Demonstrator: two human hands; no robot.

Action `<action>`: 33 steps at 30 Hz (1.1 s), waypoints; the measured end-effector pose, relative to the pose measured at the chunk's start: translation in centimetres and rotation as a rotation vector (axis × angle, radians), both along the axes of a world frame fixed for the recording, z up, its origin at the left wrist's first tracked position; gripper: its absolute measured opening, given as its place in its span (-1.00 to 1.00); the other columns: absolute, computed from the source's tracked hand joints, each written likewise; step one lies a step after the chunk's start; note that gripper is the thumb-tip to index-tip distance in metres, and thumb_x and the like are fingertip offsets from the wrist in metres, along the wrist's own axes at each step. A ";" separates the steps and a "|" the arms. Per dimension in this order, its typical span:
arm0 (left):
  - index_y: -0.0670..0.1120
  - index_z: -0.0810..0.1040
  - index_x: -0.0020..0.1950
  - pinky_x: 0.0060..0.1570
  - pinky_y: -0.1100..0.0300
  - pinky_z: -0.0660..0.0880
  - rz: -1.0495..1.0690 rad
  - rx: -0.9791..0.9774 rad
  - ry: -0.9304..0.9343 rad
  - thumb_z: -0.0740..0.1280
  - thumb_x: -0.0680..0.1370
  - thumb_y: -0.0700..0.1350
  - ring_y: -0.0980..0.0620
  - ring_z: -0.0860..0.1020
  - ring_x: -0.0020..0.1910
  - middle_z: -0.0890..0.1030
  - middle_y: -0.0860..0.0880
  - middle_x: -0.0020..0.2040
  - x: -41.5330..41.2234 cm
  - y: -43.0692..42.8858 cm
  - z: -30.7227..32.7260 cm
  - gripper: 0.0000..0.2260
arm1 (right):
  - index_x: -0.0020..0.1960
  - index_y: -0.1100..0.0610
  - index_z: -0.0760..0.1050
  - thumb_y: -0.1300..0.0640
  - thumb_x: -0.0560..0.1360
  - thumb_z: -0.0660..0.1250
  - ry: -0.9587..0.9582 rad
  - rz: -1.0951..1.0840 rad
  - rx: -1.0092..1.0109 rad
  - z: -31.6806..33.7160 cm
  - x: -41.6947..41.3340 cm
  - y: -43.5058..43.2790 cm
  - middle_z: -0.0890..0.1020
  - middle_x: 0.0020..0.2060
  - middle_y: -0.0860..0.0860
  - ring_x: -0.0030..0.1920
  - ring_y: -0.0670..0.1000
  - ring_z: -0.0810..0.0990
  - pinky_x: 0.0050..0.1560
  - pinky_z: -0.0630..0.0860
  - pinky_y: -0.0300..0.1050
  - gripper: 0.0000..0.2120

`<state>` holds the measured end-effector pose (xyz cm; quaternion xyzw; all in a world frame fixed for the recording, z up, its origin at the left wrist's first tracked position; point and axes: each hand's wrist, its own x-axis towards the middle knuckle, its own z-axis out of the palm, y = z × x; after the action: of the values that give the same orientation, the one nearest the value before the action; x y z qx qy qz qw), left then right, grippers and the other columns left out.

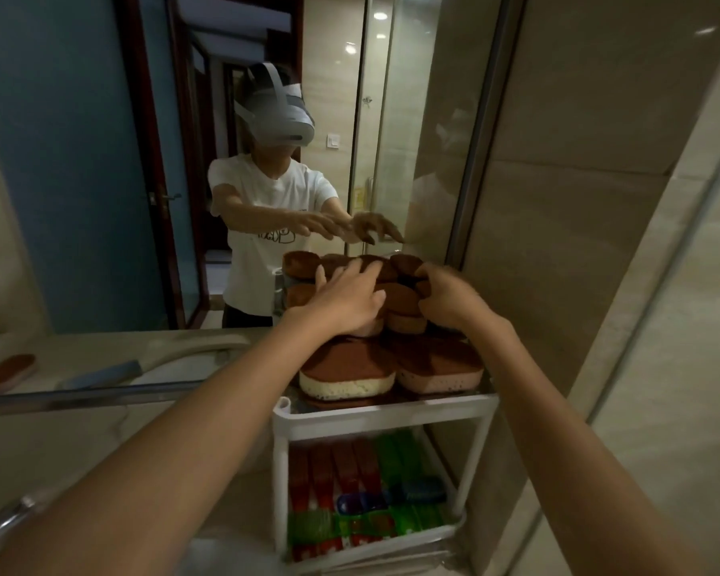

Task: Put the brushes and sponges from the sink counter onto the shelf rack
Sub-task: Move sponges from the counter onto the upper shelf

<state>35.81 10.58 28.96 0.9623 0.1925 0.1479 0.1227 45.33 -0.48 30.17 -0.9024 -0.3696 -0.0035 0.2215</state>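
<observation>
The left hand lies flat, fingers spread, on the sponge pile on the top level of the shelf rack. The right hand curls round one sponge at the pile's back right. Another sponge lies far left on the sink counter, long side across, nearer the left hand. A mirror stands behind.

The sponges were piled high on the rack's top tier, brown scrub sides up. The front two were chunky ovals, a cream one and a pink one. Red and green brushes lay flat on the lower tier. One stray sponge sat far left on the counter.
</observation>
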 end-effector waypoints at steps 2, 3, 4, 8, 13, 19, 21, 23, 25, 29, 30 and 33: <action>-0.09 0.22 0.49 0.46 -0.04 0.09 0.000 -0.067 -0.178 0.11 0.62 -0.04 -0.10 0.21 0.47 0.23 -0.09 0.49 -2.6 0.2 0.5 -0.57 | 0.36 0.12 0.32 0.20 0.48 0.30 -0.026 0.051 0.146 0.0 -3.1 -0.1 0.50 0.23 0.11 0.22 0.15 0.50 0.15 0.51 -0.01 -0.55; -0.11 0.29 0.45 0.40 0.06 0.19 0.004 -0.107 -0.272 0.13 0.61 -0.06 -0.07 0.27 0.43 0.29 -0.07 0.45 -4.3 0.4 0.5 -0.60 | 0.35 0.10 0.32 0.19 0.48 0.30 -0.031 0.083 0.219 -0.3 -4.7 0.0 0.51 0.22 0.10 0.20 0.14 0.51 0.18 0.52 0.04 -0.55; -0.12 0.36 0.40 0.31 0.16 0.27 0.025 -0.130 -0.356 0.15 0.61 -0.08 -0.04 0.33 0.38 0.35 -0.06 0.39 -6.3 0.5 0.4 -0.64 | 0.35 0.08 0.33 0.18 0.47 0.31 -0.031 0.125 0.289 -0.7 -6.4 0.1 0.52 0.21 0.09 0.19 0.12 0.53 0.19 0.53 0.06 -0.54; -0.16 0.53 0.20 0.02 0.24 0.37 0.240 -0.217 -0.509 0.19 0.59 -0.13 -0.01 0.53 0.11 0.54 -0.09 0.18 -15.3 1.2 -2.7 -0.76 | 0.34 0.13 0.36 0.23 0.49 0.29 -0.009 0.248 0.427 -2.6 -14.4 1.5 0.58 0.17 0.08 0.18 0.04 0.55 0.04 0.40 -0.32 -0.58; -0.18 0.58 0.09 0.02 0.17 0.45 0.563 -0.392 -0.489 0.23 0.57 -0.18 -0.11 0.59 0.03 0.64 -0.15 0.07 -26.5 2.6 -9.7 -0.81 | 0.37 0.12 0.34 0.26 0.49 0.26 0.250 0.411 0.366 -8.4 -25.4 5.2 0.60 0.11 0.11 0.07 0.05 0.60 -0.01 0.43 -0.24 -0.55; -0.22 0.59 0.09 0.14 0.06 0.51 0.862 -0.576 -0.369 0.22 0.53 -0.27 -0.17 0.61 0.06 0.65 -0.22 0.06 -39.6 4.6 -18.7 -0.79 | 0.35 0.14 0.36 0.30 0.49 0.23 0.596 0.542 0.080 -18.1 -38.2 10.0 0.59 0.12 0.16 0.10 0.11 0.57 0.06 0.47 -0.10 -0.57; -0.19 0.56 0.14 0.08 0.17 0.43 0.951 -0.602 -0.282 0.18 0.56 -0.24 -0.14 0.56 0.14 0.62 -0.17 0.13 -42.9 4.9 -20.8 -0.77 | 0.36 0.12 0.35 0.28 0.50 0.21 0.636 0.582 -0.029 -20.8 -41.3 11.2 0.58 0.15 0.17 0.16 0.14 0.55 0.12 0.48 -0.05 -0.57; -0.18 0.53 0.19 0.05 0.17 0.39 1.038 -0.635 -0.203 0.15 0.58 -0.21 -0.12 0.53 0.18 0.59 -0.15 0.19 -46.4 5.6 -22.8 -0.75 | 0.37 0.13 0.34 0.27 0.52 0.21 0.645 0.619 -0.134 -23.3 -44.4 12.7 0.58 0.17 0.18 0.17 0.15 0.55 0.14 0.46 -0.07 -0.58; -0.20 0.52 0.20 0.11 0.11 0.42 1.097 -0.663 -0.140 0.16 0.58 -0.19 -0.14 0.52 0.19 0.57 -0.17 0.21 -49.6 6.7 -24.8 -0.74 | 0.38 0.14 0.32 0.24 0.53 0.22 0.660 0.644 -0.211 -25.4 -47.0 14.4 0.55 0.22 0.19 0.19 0.16 0.54 0.18 0.46 -0.06 -0.58; -0.23 0.43 0.28 0.18 0.04 0.39 1.126 -0.635 0.006 0.19 0.56 -0.20 -0.20 0.46 0.23 0.48 -0.25 0.26 -53.9 10.1 -27.9 -0.69 | 0.39 0.18 0.32 0.19 0.56 0.20 0.544 0.637 -0.305 -29.1 -49.7 18.5 0.44 0.34 0.17 0.32 0.19 0.43 0.30 0.37 -0.05 -0.59; -0.22 0.41 0.31 0.22 0.03 0.37 1.138 -0.624 0.027 0.19 0.55 -0.21 -0.20 0.43 0.27 0.44 -0.25 0.29 -54.6 11.1 -28.5 -0.67 | 0.39 0.19 0.32 0.16 0.56 0.19 0.493 0.625 -0.325 -29.9 -50.1 19.6 0.43 0.34 0.19 0.32 0.22 0.42 0.31 0.37 -0.01 -0.60; -0.21 0.36 0.34 0.29 -0.03 0.31 1.190 -0.545 0.083 0.20 0.55 -0.22 -0.22 0.31 0.35 0.36 -0.24 0.34 -56.3 13.7 -30.0 -0.65 | 0.39 0.14 0.29 0.08 0.57 0.18 0.394 0.542 -0.367 -32.1 -50.7 22.6 0.34 0.36 0.22 0.33 0.28 0.35 0.33 0.34 0.11 -0.59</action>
<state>-20.53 24.32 -1.02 0.6309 0.7271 0.0990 0.2520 -5.36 22.17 -1.96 -0.7799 -0.5397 0.2951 0.1160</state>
